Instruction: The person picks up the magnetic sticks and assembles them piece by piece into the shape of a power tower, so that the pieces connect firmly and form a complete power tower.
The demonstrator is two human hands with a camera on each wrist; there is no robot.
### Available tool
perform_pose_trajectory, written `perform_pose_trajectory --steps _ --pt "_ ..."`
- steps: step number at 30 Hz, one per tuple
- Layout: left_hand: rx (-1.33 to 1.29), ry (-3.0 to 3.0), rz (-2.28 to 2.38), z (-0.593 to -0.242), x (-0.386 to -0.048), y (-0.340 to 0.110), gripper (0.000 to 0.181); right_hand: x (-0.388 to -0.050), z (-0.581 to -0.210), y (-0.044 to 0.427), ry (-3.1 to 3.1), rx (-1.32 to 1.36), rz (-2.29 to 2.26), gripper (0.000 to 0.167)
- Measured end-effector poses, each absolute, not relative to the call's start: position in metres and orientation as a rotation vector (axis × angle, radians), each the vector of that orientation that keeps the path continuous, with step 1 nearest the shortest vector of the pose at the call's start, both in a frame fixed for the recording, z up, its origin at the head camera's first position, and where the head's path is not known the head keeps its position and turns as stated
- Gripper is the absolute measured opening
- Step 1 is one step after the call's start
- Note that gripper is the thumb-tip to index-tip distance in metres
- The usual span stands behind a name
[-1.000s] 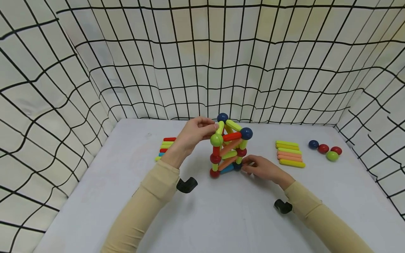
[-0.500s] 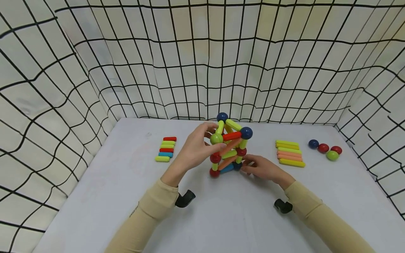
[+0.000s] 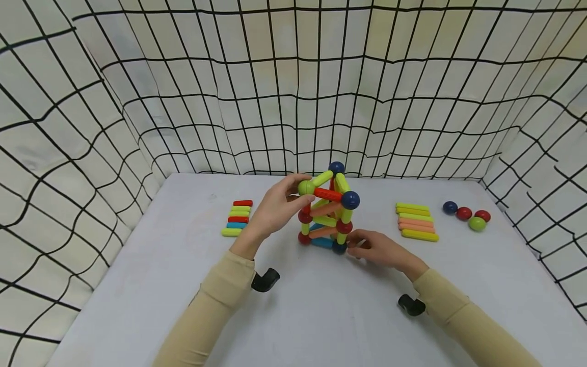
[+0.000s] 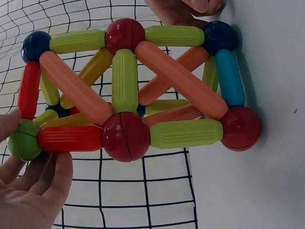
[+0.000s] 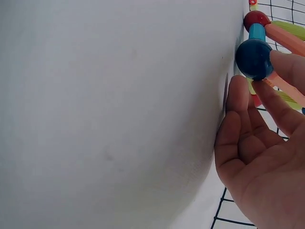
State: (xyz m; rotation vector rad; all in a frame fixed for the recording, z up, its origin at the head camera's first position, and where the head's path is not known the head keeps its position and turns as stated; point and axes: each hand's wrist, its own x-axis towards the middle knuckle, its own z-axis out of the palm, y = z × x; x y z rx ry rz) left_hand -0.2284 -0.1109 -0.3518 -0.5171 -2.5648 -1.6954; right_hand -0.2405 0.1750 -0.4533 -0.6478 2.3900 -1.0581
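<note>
The tower (image 3: 324, 221) stands upright on the table, near its middle: an open frame of straight, ribbed rods (image 4: 186, 133) meeting at smooth, glossy balls (image 4: 126, 137) with fine seams. Longer peach rods slant across its sides; short lime, red and blue ones form the edges.

The left hand (image 3: 277, 206) grips the green ball (image 3: 305, 188) at a top corner, thumb on one side and fingers on the other. The right hand (image 3: 378, 250) pinches the blue ball (image 3: 339, 247) at a bottom corner between thumb and finger, its other fingers curled by the tabletop.

Left of the tower lies a row of short sticks (image 3: 238, 219); to the right, longer sticks (image 3: 415, 226) lie side by side, then four loose balls (image 3: 464, 213).

Beige fabric sleeves (image 3: 224, 285) cover both arms. The white, matt table (image 3: 293, 326) ends at a black net (image 3: 365, 56) of thin, wavy cords over pale cloth.
</note>
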Motion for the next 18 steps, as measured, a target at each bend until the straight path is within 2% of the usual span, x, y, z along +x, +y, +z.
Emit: perform_pose_trajectory --steps 7,14,18 --pt "-0.550 -2.537 -1.766 -0.360 -0.227 -0.122 0.050 -0.242 -0.454 0.175 2.374 -0.636 -1.073 0.036" --pt "-0.411 -2.654 -1.634 -0.378 -0.221 -0.155 0.032 -0.242 -0.455 0.176 2.363 -0.620 -1.079 0.039" --pt "-0.352 -2.698 -1.665 -0.395 -0.218 -0.187 0.030 -0.242 -0.456 0.177 2.367 -0.602 -1.074 0.040"
